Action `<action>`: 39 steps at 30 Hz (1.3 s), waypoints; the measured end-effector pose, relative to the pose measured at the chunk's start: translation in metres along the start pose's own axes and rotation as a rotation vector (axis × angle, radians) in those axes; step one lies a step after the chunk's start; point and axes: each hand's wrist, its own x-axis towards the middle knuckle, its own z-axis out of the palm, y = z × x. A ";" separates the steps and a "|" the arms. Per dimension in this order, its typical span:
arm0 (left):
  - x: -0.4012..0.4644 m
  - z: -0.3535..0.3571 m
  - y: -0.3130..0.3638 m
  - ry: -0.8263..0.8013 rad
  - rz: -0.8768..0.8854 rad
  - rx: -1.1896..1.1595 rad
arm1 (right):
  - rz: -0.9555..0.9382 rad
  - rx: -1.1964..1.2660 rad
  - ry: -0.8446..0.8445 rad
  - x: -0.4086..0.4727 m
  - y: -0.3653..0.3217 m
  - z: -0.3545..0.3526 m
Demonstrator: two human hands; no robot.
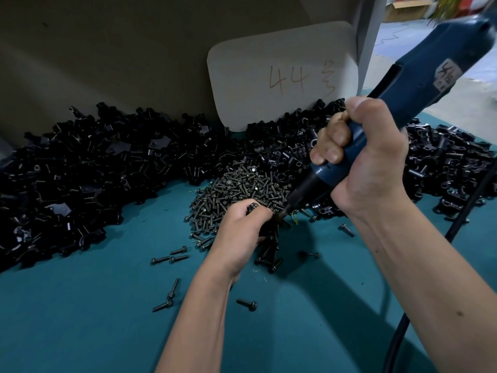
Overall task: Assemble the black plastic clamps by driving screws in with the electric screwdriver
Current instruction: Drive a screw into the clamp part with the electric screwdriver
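Black plastic clamp (265,224) pinched in left hand (239,235), fingers curled round it; looks light, rigid, likely twists under torque, so hold the body clear of the bit. Right hand (368,160) wraps electric screwdriver (403,103), tip just right of left fingers. Screw pile (236,189) directly beyond, loose screws (169,258) left.

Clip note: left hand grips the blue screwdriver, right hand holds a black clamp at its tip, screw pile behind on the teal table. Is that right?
Not quite: the hands are swapped. In the head view the right hand grips the blue screwdriver, and the left hand holds the black clamp at its tip. The screw pile does lie behind on the teal table.
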 end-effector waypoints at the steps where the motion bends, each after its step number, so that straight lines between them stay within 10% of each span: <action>1: 0.001 -0.001 -0.002 -0.006 -0.010 0.002 | -0.004 -0.002 0.004 0.000 0.000 0.000; 16: 0.000 0.008 0.000 0.089 0.142 0.185 | 0.026 0.008 0.163 0.002 -0.005 -0.008; 28: 0.000 0.001 0.004 0.138 0.080 -0.084 | -0.034 -0.053 -0.318 0.003 -0.052 0.004; 39: -0.007 -0.010 0.017 -0.014 -0.080 -0.763 | 0.179 0.125 0.732 0.021 -0.022 -0.020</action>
